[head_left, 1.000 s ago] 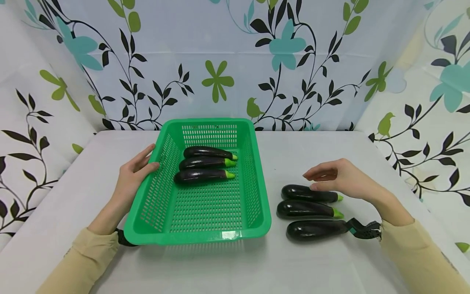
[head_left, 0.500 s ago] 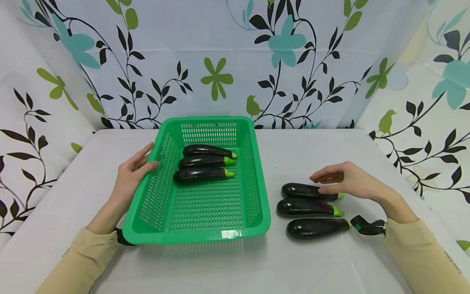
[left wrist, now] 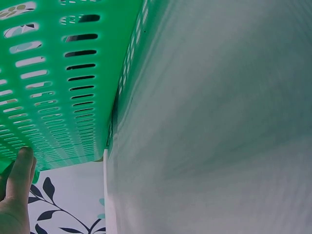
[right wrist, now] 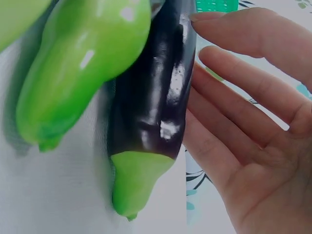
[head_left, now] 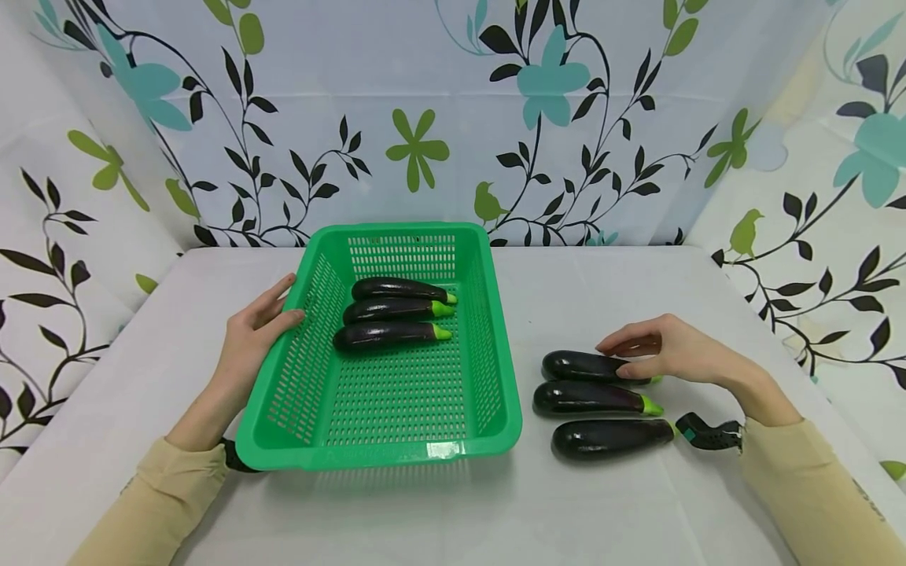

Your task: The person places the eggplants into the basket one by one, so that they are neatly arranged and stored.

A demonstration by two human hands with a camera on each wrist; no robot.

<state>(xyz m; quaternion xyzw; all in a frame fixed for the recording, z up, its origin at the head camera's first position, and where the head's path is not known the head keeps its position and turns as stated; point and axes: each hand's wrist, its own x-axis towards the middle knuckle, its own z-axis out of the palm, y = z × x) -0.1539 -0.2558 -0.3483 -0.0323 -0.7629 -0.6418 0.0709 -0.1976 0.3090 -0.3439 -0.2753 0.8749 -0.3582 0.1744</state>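
On the grey table (head_left: 580,283), a green perforated plastic basket (head_left: 495,409) sits left of centre, hemmed on three sides by floral-printed white curtains (head_left: 425,118). Its right wall stands between the three dark purple eggplants inside (head_left: 389,311) and the three dark purple eggplants lying on the table (head_left: 594,402) to the right. That makes six eggplants, one basket and two hands. Every eggplant lies crosswise, long axis running left to right, green stem cap pointing right; each trio is stacked in a row from far to near, bodies just beside one another.

The right hand (head_left: 668,351) lies over the stem end of the farthest table eggplant (head_left: 583,365), fingers loosely bent with the thumb at its near side; the right wrist view shows the palm open beside the purple skin, fingertips (right wrist: 209,22) just reaching it, not clamped round. The left hand (head_left: 251,338) rests flat against the basket's left rim, fingers straight, gripping nothing. A black-and-teal wrist strap (head_left: 708,434) lies just beyond the nearest eggplant's cap.
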